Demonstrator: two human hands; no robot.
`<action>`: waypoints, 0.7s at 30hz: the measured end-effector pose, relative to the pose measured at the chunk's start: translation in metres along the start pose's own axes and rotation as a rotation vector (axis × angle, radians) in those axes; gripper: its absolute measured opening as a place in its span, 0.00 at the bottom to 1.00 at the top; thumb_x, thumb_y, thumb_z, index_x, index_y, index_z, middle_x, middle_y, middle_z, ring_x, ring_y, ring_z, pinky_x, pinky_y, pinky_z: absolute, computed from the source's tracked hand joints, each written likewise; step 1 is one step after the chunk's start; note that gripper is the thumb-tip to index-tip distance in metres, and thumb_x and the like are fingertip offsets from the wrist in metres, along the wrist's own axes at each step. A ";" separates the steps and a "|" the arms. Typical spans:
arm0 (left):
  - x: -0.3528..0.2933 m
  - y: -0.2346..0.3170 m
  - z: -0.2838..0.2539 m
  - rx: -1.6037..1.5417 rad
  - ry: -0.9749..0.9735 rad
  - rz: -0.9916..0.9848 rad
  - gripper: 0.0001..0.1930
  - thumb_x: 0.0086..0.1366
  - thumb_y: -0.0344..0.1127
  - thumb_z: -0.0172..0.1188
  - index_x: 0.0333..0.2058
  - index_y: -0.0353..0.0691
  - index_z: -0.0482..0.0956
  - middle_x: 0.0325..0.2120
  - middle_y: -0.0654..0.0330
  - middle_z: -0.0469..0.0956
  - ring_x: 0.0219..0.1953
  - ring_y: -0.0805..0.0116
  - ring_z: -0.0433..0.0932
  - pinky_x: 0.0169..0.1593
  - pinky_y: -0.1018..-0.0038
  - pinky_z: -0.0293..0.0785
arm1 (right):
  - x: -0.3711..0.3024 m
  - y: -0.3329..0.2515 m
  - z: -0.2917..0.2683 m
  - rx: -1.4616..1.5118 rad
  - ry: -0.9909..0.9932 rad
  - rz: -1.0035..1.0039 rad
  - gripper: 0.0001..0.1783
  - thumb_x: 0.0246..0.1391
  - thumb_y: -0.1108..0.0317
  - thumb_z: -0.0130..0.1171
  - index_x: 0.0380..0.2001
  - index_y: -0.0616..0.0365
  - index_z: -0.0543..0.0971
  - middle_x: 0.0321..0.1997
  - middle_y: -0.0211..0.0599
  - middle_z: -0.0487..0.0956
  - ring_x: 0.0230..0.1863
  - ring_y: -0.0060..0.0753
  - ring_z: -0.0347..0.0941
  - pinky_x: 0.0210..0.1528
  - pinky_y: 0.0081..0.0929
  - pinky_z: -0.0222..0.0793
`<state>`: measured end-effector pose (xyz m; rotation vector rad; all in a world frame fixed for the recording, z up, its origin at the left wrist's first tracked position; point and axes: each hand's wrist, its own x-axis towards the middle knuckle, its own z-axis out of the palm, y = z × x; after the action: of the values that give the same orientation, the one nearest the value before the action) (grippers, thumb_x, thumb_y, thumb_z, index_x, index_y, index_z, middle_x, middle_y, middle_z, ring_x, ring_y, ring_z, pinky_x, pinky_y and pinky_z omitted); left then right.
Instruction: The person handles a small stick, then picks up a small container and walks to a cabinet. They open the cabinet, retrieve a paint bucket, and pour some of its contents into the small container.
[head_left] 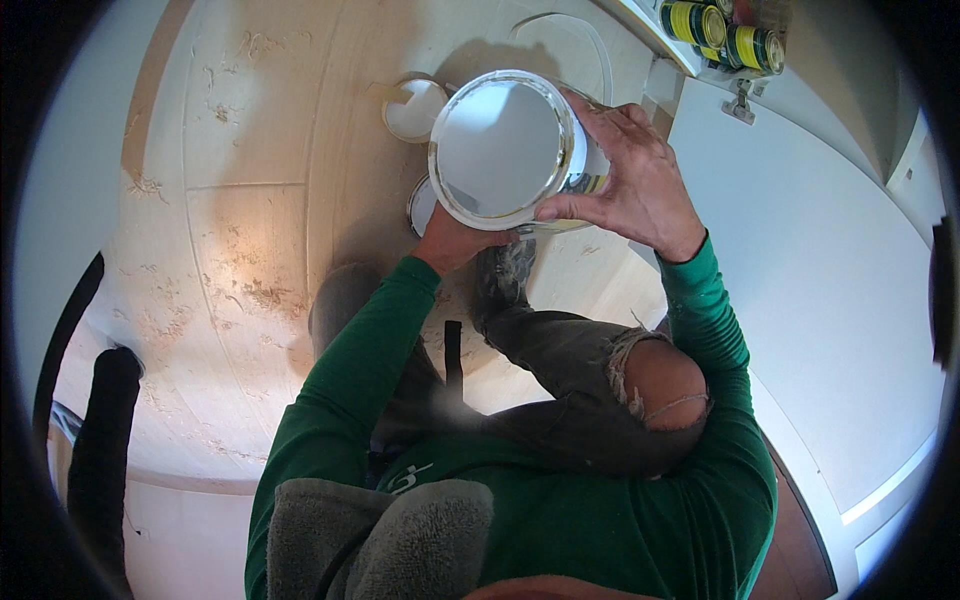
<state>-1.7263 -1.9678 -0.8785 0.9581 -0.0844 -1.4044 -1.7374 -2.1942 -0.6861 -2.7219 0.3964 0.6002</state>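
Note:
A round white paint bucket (500, 150) is held up in front of me, its white top facing me and its rim streaked with dried smears. My right hand (640, 180) grips its right side, thumb along the near edge and fingers spread around the wall. At the near left, my left hand (458, 242) supports it from below, with most of those fingers hidden behind it. Just left of the bucket, a small white tub (414, 112) stands on the floor with what looks like a brush across its edge. Another round container (423, 206) is partly covered by the bucket.
Wood shavings (270, 295) are scattered over the pale plank floor (245, 160). A white cabinet door (800, 270) with a metal hinge (740, 105) spans the right side. Several yellow-and-black tins (755, 48) sit at the upper right. A pale hose or strap (590, 35) curves behind the bucket.

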 end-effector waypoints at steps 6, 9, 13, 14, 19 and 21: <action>0.001 -0.001 0.000 0.041 -0.008 0.027 0.51 0.39 0.33 0.89 0.63 0.38 0.70 0.57 0.59 0.79 0.59 0.64 0.77 0.65 0.66 0.72 | -0.001 0.000 0.000 0.000 0.036 -0.027 0.69 0.26 0.27 0.79 0.71 0.54 0.70 0.63 0.49 0.80 0.58 0.53 0.77 0.66 0.49 0.71; 0.001 0.000 0.002 0.023 -0.009 0.016 0.50 0.39 0.33 0.88 0.63 0.38 0.70 0.57 0.58 0.79 0.59 0.63 0.77 0.66 0.65 0.72 | -0.001 -0.002 -0.001 0.002 0.015 0.004 0.69 0.27 0.25 0.77 0.70 0.56 0.70 0.62 0.52 0.80 0.59 0.54 0.78 0.70 0.50 0.66; 0.002 -0.003 0.002 0.018 -0.017 0.020 0.50 0.40 0.33 0.88 0.63 0.38 0.70 0.58 0.58 0.78 0.60 0.63 0.77 0.66 0.65 0.72 | 0.000 -0.002 0.000 0.000 0.028 0.000 0.70 0.29 0.20 0.73 0.69 0.59 0.71 0.59 0.57 0.81 0.61 0.56 0.79 0.76 0.53 0.58; 0.002 -0.001 0.002 0.025 -0.019 0.012 0.50 0.40 0.33 0.88 0.63 0.38 0.70 0.58 0.58 0.78 0.60 0.63 0.76 0.66 0.65 0.72 | 0.000 -0.001 0.001 0.001 0.036 -0.006 0.70 0.29 0.19 0.73 0.68 0.59 0.72 0.59 0.57 0.81 0.61 0.56 0.79 0.76 0.53 0.59; -0.001 0.005 0.001 0.052 -0.034 -0.037 0.50 0.41 0.32 0.87 0.64 0.38 0.69 0.58 0.57 0.78 0.60 0.63 0.76 0.67 0.64 0.71 | 0.001 -0.002 0.001 -0.047 0.032 0.005 0.70 0.28 0.19 0.72 0.68 0.59 0.72 0.60 0.55 0.81 0.60 0.57 0.80 0.75 0.54 0.60; -0.001 0.004 0.002 0.035 -0.034 -0.054 0.51 0.41 0.32 0.87 0.64 0.38 0.69 0.59 0.57 0.78 0.61 0.63 0.76 0.67 0.64 0.71 | 0.002 -0.004 -0.001 -0.031 0.023 0.015 0.70 0.27 0.19 0.72 0.68 0.59 0.72 0.60 0.55 0.81 0.60 0.57 0.79 0.75 0.54 0.61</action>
<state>-1.7247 -1.9685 -0.8749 0.9719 -0.1091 -1.4731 -1.7345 -2.1914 -0.6852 -2.7599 0.4172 0.5838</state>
